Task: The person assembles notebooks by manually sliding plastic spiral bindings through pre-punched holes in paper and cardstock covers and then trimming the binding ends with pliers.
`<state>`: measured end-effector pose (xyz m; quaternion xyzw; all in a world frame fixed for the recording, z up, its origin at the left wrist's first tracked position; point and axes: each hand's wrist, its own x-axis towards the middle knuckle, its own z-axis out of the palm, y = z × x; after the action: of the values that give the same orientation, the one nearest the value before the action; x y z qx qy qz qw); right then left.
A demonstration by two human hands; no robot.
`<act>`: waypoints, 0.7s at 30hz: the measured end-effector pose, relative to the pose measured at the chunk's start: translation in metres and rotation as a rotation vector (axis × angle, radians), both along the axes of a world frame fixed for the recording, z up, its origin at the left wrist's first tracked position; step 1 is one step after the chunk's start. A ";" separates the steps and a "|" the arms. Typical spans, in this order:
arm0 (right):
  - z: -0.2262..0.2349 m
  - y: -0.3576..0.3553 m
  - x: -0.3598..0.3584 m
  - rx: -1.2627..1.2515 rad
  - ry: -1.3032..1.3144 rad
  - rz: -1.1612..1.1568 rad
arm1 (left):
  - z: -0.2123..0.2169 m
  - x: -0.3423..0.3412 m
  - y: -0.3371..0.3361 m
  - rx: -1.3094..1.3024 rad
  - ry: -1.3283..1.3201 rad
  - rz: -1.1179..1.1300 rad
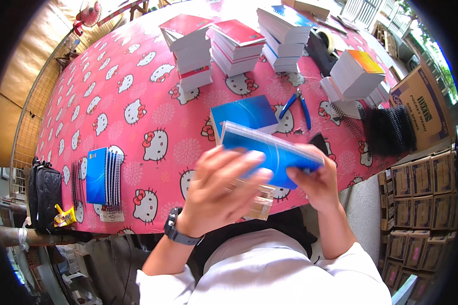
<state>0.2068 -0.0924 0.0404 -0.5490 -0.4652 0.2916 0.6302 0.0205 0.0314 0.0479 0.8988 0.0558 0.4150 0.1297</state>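
A blue memo pad [272, 152] is tilted up above the near table edge, its page edges facing away from me. My right hand [318, 178] grips its right end, thumb on the blue cover. At the pad's left side is my left hand [224, 175], fingers stretched out and blurred by motion; whether they touch the cover I cannot tell. Just beyond lies another blue pad [247, 113] on the table. Blue-handled pliers [304, 111] rest to its right. A small brownish, shiny piece [262, 202] shows below my left fingers.
Red stacks [196, 56], [236, 48] would be pads at the back, beside blue-topped pads [285, 38]. Yellow-topped pads [353, 73], black wire coils [389, 129] and cartons [422, 178] are right. Bound blue notebooks [97, 175] and a black bag [46, 193] are left.
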 end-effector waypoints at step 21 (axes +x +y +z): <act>-0.060 -0.010 -0.061 0.117 0.382 -0.025 | -0.056 -0.015 -0.024 -1.264 -0.365 -0.055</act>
<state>0.1458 -0.1027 -0.0198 -0.4520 -0.3466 0.3552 0.7413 0.0051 0.0077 -0.0080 0.5657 0.2428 0.4446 0.6507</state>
